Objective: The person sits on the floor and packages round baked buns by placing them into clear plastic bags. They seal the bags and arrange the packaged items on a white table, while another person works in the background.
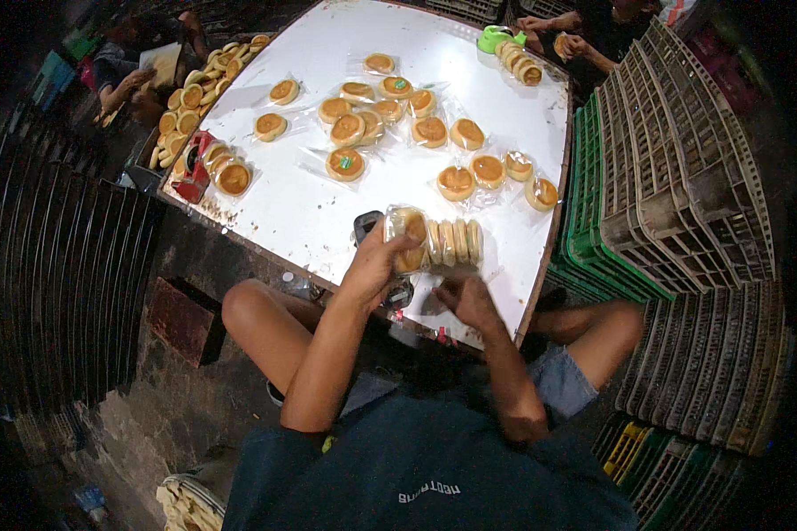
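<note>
My left hand (372, 270) is closed around a clear-wrapped pack of round golden buns (409, 223) over the near part of the white table. Directly right of the pack, several pale buns (458, 243) stand on edge in a row. My right hand (472, 301) is just below that row, its fingers smeared by motion, so what they hold cannot be seen. Beside my left hand shows a black loop-shaped part (365, 227), perhaps of a tape dispenser, mostly hidden. Farther up the table (319, 212), several browned buns (347, 130) lie in clear bags.
A red tape dispenser (191, 170) sits at the left edge by wrapped buns (233, 177). Another person's hands (575, 46) hold a bun near a green dispenser (501, 38). Loose buns (186, 99) are heaped at left. Stacked plastic crates (673, 168) rise at right.
</note>
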The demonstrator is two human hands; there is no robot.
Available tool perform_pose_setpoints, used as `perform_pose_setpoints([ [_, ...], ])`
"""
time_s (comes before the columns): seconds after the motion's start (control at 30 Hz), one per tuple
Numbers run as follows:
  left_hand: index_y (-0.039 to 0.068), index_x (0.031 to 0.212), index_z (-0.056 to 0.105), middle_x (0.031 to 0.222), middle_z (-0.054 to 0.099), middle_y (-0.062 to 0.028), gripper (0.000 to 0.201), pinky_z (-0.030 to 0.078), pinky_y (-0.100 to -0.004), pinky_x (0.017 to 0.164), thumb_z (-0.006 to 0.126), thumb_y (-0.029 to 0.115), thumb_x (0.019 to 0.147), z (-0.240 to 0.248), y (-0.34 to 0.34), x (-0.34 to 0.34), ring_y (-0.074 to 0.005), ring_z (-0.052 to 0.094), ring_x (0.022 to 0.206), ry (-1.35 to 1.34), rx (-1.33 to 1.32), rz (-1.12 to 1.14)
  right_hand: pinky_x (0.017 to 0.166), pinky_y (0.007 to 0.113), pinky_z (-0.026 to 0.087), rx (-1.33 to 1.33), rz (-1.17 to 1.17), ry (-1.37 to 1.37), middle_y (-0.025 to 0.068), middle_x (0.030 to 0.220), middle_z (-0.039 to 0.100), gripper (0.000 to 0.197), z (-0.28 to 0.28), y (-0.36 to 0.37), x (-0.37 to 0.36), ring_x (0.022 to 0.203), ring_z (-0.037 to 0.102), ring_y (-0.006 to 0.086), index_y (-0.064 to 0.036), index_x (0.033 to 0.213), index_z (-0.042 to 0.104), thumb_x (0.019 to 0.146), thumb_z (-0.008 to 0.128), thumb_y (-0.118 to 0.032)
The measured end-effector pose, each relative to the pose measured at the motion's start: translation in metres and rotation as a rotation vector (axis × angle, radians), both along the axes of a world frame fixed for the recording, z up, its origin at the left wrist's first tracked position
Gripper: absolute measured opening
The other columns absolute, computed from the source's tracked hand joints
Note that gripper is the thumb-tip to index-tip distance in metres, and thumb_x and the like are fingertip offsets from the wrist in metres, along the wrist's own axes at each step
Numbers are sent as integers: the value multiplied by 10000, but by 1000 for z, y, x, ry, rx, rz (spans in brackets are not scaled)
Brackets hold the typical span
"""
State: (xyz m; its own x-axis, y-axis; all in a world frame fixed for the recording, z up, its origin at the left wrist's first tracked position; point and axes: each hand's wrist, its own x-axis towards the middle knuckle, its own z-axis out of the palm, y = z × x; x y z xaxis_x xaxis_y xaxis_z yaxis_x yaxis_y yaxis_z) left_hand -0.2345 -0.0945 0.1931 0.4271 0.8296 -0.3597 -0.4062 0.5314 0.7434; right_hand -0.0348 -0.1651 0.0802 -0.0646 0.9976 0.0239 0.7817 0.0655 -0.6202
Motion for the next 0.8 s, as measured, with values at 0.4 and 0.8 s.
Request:
perform_pose_setpoints([
  [0.4, 0, 1408, 400, 1262, 560, -113, 526, 446, -327, 988, 544, 35, 903, -12, -24, 28, -199, 551, 1157, 59, 85, -397, 697, 301, 508, -364, -87, 132, 84, 801, 688, 460, 99, 31, 45, 751, 641, 155, -20, 859, 677, 715, 867, -414],
  [0.8, -16, 1390, 410, 1284, 570, -157, 534, 488, -384, 910, 531, 287, 968, -51, 4, 31, -251, 573, 1125, 230, -53, 21, 865, 408, 507, 492, -544, 454, 186, 1066, 656, 478, 63, 35, 49, 971, 645, 311, -3, 1188, 565, 833, 757, -259],
])
